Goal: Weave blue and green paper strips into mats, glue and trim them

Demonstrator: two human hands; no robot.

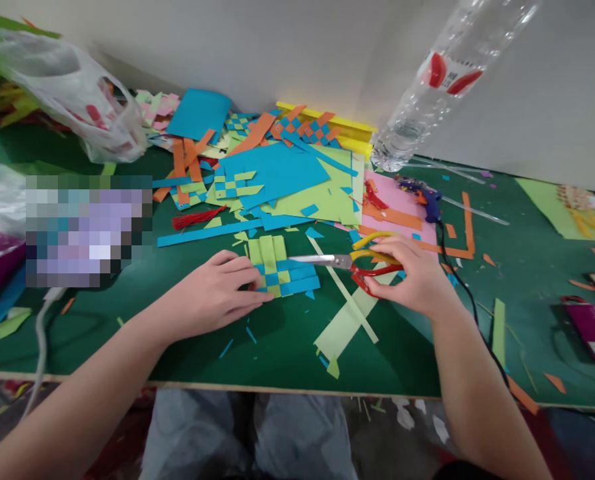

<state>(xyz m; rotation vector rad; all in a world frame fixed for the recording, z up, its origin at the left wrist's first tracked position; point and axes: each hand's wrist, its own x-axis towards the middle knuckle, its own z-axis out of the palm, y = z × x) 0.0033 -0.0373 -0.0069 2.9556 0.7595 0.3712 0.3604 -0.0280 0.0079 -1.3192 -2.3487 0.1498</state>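
Note:
A small woven mat of green and blue paper strips (282, 267) lies on the green table (277, 353). My left hand (217, 293) rests flat on its left edge, fingers stretched over the weave. My right hand (410, 277) grips red and yellow scissors (350, 261) by the handles. The blades point left and reach the mat's right side. Pale green paper strips (350, 313) lie just below the scissors.
A heap of blue, orange, green and pink paper and woven pieces (277, 167) fills the back of the table. A clear plastic bottle (442, 80) leans at the back right beside a glue gun (430, 203) with a black cord. A plastic bag (72, 93) sits back left.

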